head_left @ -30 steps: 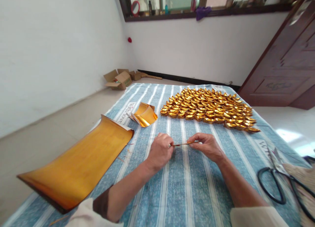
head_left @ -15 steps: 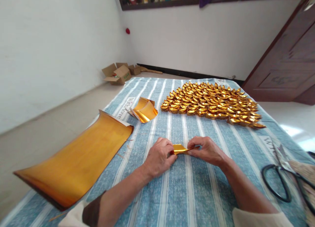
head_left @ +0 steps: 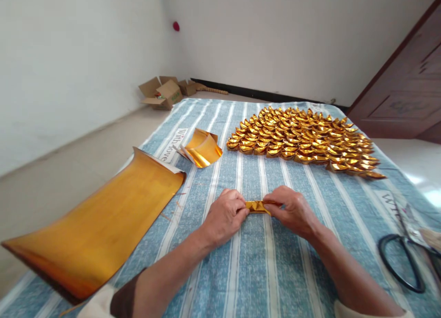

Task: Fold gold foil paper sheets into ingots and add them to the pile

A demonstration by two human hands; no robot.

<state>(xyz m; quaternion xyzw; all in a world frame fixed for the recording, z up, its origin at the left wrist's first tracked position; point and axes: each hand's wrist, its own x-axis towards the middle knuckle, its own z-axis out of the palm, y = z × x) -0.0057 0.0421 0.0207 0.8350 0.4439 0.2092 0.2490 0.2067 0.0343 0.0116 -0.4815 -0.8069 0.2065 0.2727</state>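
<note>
A narrow folded strip of gold foil paper [head_left: 255, 207] is stretched between my two hands, just above or on the striped cloth [head_left: 213, 272]. My left hand [head_left: 225, 217] pinches its left end between thumb and fingers. At the right end, my right hand [head_left: 291, 211] grips the strip the same way. Beyond the hands, to the right, stand many folded gold paper ingots [head_left: 303, 136] in close rows. A small stack of cut gold paper pieces [head_left: 201, 148] lies curled at the middle left. Large gold foil sheets [head_left: 99, 221] spread along the left side.
Black-handled scissors [head_left: 401, 258] lie at the right edge of the table beside a tan item [head_left: 432, 239], partly cut off by the frame. Open cardboard boxes [head_left: 161, 93] sit on the floor past the far left corner. A brown door [head_left: 406, 97] is at the right.
The gold paper between my hands has gone from a wider, slanted piece to a narrower, flatter band. My view has tipped downward a little.
</note>
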